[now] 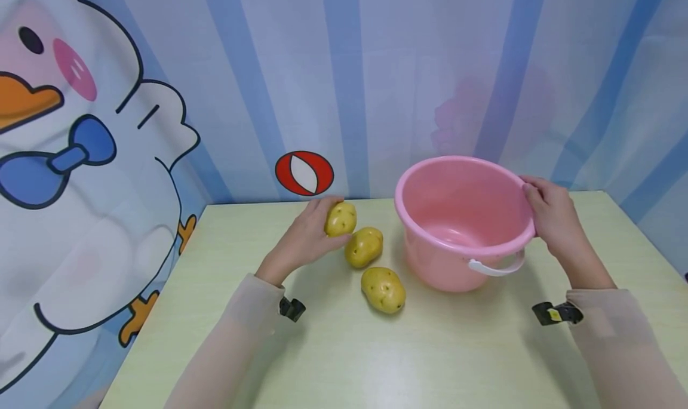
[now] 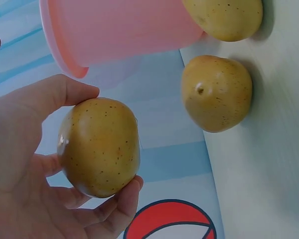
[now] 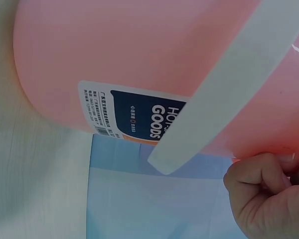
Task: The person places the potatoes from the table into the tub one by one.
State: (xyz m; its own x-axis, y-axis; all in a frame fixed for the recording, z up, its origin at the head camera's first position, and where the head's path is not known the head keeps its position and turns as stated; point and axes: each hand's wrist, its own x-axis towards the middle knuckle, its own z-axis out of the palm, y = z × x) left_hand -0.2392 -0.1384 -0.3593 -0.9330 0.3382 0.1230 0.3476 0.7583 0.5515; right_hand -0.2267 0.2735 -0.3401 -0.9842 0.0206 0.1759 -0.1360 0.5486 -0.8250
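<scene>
My left hand (image 1: pixel 301 237) holds a yellow potato (image 2: pixel 100 149) between thumb and fingertips, raised off the table in the left wrist view. Two more potatoes lie on the table between that hand and the bucket: one (image 1: pixel 365 248) just beside the held potato, the other (image 1: pixel 383 290) nearer the front. The pink plastic bucket (image 1: pixel 443 267) stands to the right, its visible inside bare. My right hand (image 1: pixel 553 218) grips its rim on the right side. The bucket's white handle (image 1: pixel 495 271) hangs down at the front. A printed label (image 3: pixel 134 114) shows on the bucket's wall.
The pale wooden table (image 1: pixel 430 361) meets a blue striped cloth backdrop (image 1: pixel 398 86) at its back edge. A large cartoon bird (image 1: pixel 97 230) is printed on the left side, and a red-and-white ball (image 1: pixel 322 173) behind the potatoes.
</scene>
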